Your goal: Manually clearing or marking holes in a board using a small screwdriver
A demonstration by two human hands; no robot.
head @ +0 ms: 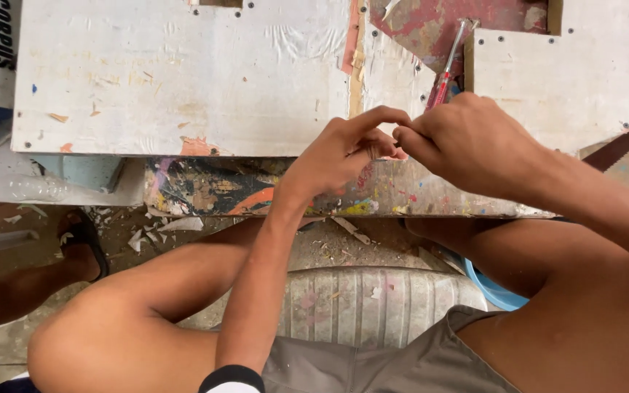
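My left hand (343,149) and my right hand (467,138) meet over the front edge of a worn white workboard (183,80). The fingertips of both hands pinch together around something small and pinkish between them; I cannot tell what it is. A screwdriver with a red and clear handle (444,73) lies on the board just behind my right hand, its metal shaft pointing away from me. My bare knees and grey shorts fill the lower part of the view.
A paint-spattered board edge (256,193) runs below the white panel. A saw blade (624,142) pokes in at the right. A blue tub (496,291) sits under my right leg. Another person's foot in a black sandal (81,244) stands at left on the scrap-littered floor.
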